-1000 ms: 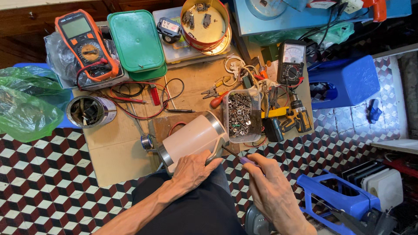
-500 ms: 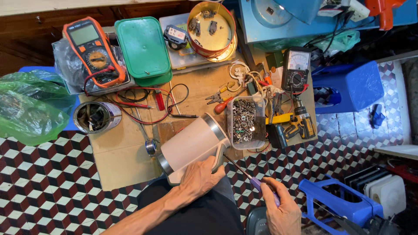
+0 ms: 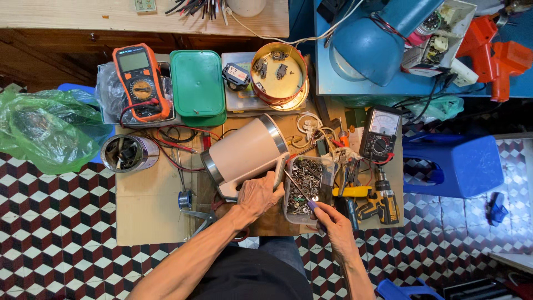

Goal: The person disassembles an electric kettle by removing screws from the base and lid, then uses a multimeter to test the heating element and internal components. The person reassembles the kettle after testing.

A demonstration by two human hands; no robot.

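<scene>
A cream kettle (image 3: 247, 154) lies on its side in the middle of the low work table (image 3: 144, 214), base to the left. The left hand (image 3: 256, 195) presses closed on its handle at the near side. The right hand (image 3: 327, 218) pinches a thin screwdriver (image 3: 300, 191), tip toward the handle. Just right is a box of screws (image 3: 305, 186). The kettle looks still whole, so the work seems early.
</scene>
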